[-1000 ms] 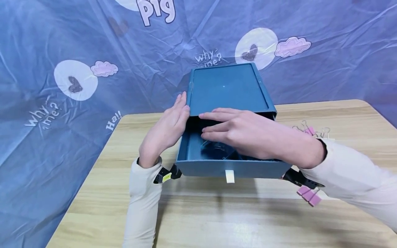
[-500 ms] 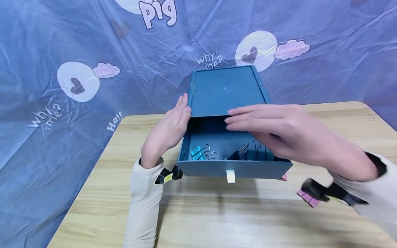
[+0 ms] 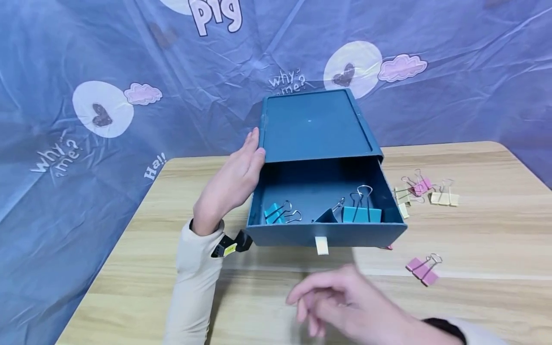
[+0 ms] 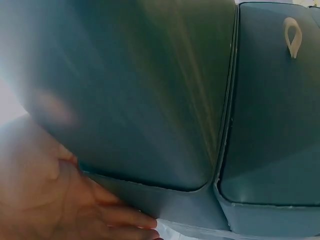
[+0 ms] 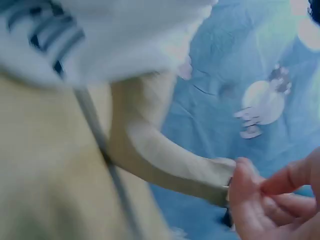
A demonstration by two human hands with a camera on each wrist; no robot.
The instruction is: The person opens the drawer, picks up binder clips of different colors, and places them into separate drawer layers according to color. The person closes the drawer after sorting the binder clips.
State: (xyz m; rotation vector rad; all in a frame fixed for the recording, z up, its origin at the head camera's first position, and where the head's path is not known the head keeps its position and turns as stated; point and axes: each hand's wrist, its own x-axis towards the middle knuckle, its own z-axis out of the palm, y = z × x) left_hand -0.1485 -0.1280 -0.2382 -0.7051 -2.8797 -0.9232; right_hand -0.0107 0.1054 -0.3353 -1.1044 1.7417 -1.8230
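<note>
A dark blue drawer box stands on the table with its upper drawer pulled out and a white pull tab on the front. Inside the drawer lie a teal binder clip, a dark-looking binder clip and another teal binder clip. My left hand rests against the box's left side, fingers straight; the left wrist view shows this hand beside the box wall. In front of and below the drawer is my right hand, slightly blurred, fingers loosely bent, with nothing visible held.
On the table right of the box lie pink and pale yellow binder clips, some bunched together. A pink binder clip lies nearer me. A printed blue cloth hangs behind the table.
My right hand has moved from over the drawer, out to the right, then down in front of it. The clips inside are now uncovered. My left hand has stayed at the box's side.
</note>
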